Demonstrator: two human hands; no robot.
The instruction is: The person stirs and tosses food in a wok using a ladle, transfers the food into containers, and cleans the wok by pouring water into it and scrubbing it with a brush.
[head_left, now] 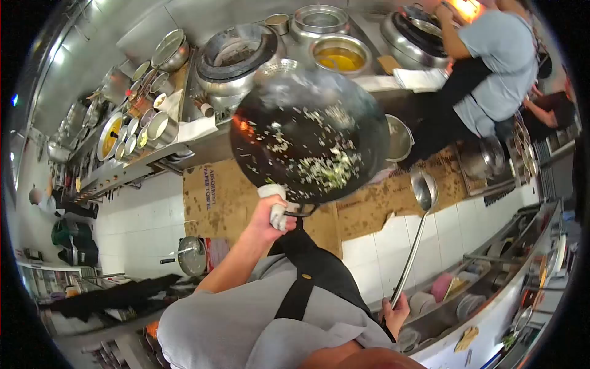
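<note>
The left hand (263, 222) is clamping its grip on the handle side of a large black wok (372, 132), with a white cloth (278, 216) lying between fingers and metal. The wok is sitting before the person's body with its inside facing up toward the camera, and its far part is overlapping the desk (195, 150) in view; whether it is touching there, I cannot tell. Chopped white and green pieces (329, 169) are scattering across its inside, crowding most thickly toward the near right, and an orange glow is showing at its left edge. The right hand (396, 313) is wrapping its grip around the handle end of a long ladle (411, 257), whose bowl is pointing away from the person, to the right of the wok and apart from it. Beyond the wok, a steel pot (367, 57) is holding yellow liquid. A pale-bottomed metal pot (399, 138) is showing just past the wok's right rim. To the left, a wide round pan (101, 140) is containing something yellow, standing beside a cluster of small metal containers (163, 129), whose contents are mostly too small to tell. Farther right, a co-worker (501, 67) is standing near a flame (467, 8).
</note>
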